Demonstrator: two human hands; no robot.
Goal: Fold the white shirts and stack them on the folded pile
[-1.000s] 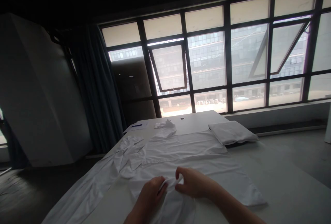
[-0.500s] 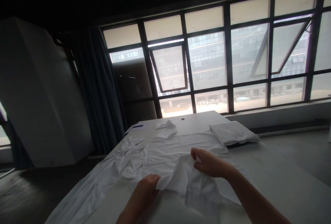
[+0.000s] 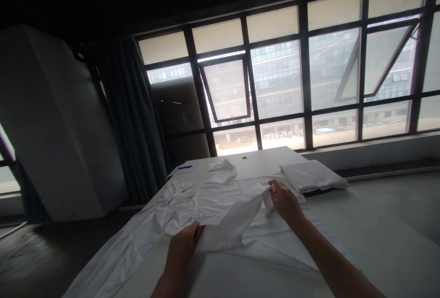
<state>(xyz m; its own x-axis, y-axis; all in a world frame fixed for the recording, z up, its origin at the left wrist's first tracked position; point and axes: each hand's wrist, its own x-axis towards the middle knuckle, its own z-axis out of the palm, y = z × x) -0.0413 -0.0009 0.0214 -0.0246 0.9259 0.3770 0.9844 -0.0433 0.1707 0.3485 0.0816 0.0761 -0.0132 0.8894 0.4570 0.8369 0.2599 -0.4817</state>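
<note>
A white garment (image 3: 216, 197) lies spread and wrinkled across the table. My left hand (image 3: 183, 246) is closed on the near left part of its cloth. Farther out and to the right, my right hand (image 3: 284, 201) pinches another part of the same garment between thumb and fingers. The cloth between both hands is lifted and stretched at a slant, with a loose fold hanging under my right hand. More crumpled white fabric (image 3: 134, 234) lies to the left and drapes over the table's left edge. Whether it belongs to the same garment, I cannot tell.
On the white table (image 3: 264, 158), a folded white cloth bundle (image 3: 314, 174) sits at the right edge. A dark pen (image 3: 184, 167) rests on a sheet of paper (image 3: 194, 165) at the far left. Beyond are a blue curtain (image 3: 137, 119), a pillar (image 3: 65, 128) and windows.
My right hand has moved away from me and slightly right, raising the cloth and pulling it taut. My left hand has shifted a little left, still holding its part.
</note>
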